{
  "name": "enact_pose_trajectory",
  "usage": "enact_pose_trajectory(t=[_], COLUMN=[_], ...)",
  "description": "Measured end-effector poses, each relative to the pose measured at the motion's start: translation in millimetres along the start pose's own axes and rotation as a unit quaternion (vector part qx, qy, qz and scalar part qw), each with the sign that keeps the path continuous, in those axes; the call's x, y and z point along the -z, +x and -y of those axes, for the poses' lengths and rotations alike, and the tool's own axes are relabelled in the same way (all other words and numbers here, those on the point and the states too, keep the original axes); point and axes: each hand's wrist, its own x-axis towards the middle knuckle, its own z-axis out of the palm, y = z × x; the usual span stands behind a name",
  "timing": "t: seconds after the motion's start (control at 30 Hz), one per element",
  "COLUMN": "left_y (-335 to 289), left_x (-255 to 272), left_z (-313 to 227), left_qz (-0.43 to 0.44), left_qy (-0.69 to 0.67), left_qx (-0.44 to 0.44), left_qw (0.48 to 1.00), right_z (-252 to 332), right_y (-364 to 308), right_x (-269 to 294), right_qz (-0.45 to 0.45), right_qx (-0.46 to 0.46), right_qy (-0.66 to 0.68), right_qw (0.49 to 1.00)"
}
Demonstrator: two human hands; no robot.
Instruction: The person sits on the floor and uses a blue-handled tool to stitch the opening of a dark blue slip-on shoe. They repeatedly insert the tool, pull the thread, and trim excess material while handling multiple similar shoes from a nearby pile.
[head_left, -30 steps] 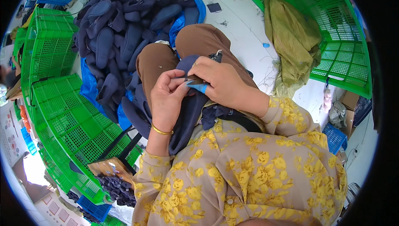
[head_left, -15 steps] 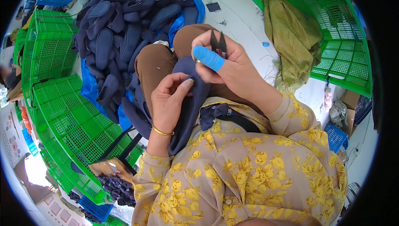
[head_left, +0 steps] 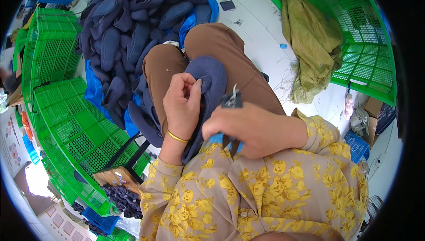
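Observation:
A navy fabric slipper [head_left: 214, 70] lies across my lap, its rounded end over my knees. My left hand [head_left: 180, 103] is closed on it, thumb and fingers pinching its inner edge. My right hand [head_left: 248, 126], blurred by motion, is curled at my waist just right of the slipper, apart from it. A blue wrap [head_left: 216, 138] shows on its thumb. A dark piece with a pale, ragged tip [head_left: 233, 99] sticks out above this hand, and dark parts of the thread snips show below it. The snips' blades cannot be made out clearly.
A heap of navy slippers [head_left: 139, 35] lies on a blue sheet [head_left: 211, 1] ahead left. Green plastic crates [head_left: 77, 123] stand at the left, another green crate [head_left: 367, 59] at the right. An olive sack [head_left: 310, 41] leans there. Small dark pieces [head_left: 124, 201] lie near a wooden board [head_left: 116, 176].
My right hand has come down from above the slipper to my waist and turned over, so the snips' blades no longer point up. My left hand keeps its pinch on the slipper.

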Motion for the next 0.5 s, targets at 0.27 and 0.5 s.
enact_pose_trajectory(t=[0.27,0.5], left_y=[2,2], left_x=[20,33], left_z=[-34,-15], left_qz=[0.154,0.181], left_qy=[0.068,-0.096], left_qx=[0.018,0.099], left_qw=[0.986,0.974], right_z=[-5,-40], right_y=[7,11], right_x=[-19,-8], right_qz=[0.017,-0.227], right_qx=[0.096,0.035], right_qy=[-0.103,-0.323], right_qw=[0.990,0.918])
